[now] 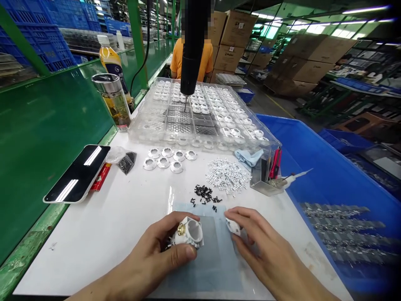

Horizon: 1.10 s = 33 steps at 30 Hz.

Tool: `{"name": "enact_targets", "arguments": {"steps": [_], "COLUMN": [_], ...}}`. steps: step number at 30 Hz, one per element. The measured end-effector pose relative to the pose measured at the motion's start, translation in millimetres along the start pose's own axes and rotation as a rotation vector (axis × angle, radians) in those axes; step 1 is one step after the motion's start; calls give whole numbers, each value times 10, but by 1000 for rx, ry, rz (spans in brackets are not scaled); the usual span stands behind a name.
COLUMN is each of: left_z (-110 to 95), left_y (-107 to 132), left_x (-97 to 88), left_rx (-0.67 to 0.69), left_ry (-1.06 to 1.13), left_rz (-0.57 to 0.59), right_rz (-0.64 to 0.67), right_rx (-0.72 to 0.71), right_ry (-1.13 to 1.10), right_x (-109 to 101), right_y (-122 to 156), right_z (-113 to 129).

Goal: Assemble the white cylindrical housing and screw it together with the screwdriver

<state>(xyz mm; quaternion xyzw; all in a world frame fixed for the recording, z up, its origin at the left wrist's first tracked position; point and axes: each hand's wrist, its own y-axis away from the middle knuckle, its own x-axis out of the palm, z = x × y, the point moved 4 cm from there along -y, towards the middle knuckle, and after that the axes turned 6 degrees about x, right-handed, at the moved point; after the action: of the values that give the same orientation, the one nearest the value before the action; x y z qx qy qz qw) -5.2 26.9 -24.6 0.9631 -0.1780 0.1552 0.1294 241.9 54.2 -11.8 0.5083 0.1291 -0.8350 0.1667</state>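
the left hand holds a white block between the thumb below and the fingers above, over the left part of a blue sheet on the white table. the block's round opening faces up and to the right, with a gold ring on its side. the right hand pinches a smaller white piece between thumb and fingers, just right of the sheet's upper part; its underside is hidden, and the two pieces are apart.

the block looks stiff and fairly light, probably hard plastic or painted metal, perhaps a little slick where it is smooth. its outer walls seem the safest place to hold, keeping fingertips off the ring and out of the opening. the smaller piece looks light and rigid; its edges give the surest pinch, though its thin rim might chip.
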Motion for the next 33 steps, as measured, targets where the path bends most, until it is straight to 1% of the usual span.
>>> {"name": "enact_targets", "arguments": {"steps": [4, 7, 10, 12, 14, 16, 18, 20, 22, 25, 29, 33], "left_z": [-2, -5, -19, -25, 2, 48, 77, 69, 34, -5, 50, 96], "left_y": [-2, 10, 25, 37, 57, 80, 97, 97, 83, 59, 62, 73], "left_x": [1, 24, 43, 52, 53, 37, 28, 43, 61, 72, 65, 74], "left_rx": [-3, -12, 24, 64, 59, 17, -14, -22, -22, -20, 2, 53], "left_ry": [-7, 0, -30, -99, -180, -252, -302, -319, -319, -339, -364, -387], "left_rz": [-32, -11, 27, 59, 75, 45, 20, 42, 68, 90, 101, 114], "right_rz": [67, 97, 86, 67, 39, 0, -39, -57, -37, 20, 43, 66], "right_rx": [-68, -42, 4, -4, -29, -39, -41, -62, -105, -185, -242, -274], "right_ry": [-18, 1, 40, 80, 105, 76, -5, -109, -180, -199, -201, -216], "right_x": [-7, -57, -51, -1, 46, 45, -11, -87, -130, -107, -42, -54], "right_y": [-2, -18, -25, -33, -51, -70, -79, -69, -47, -16, 11, 18], "right_z": [117, 117, 73, 61, 77, 118, 184, 269, 351, 427, 426, 440]}}
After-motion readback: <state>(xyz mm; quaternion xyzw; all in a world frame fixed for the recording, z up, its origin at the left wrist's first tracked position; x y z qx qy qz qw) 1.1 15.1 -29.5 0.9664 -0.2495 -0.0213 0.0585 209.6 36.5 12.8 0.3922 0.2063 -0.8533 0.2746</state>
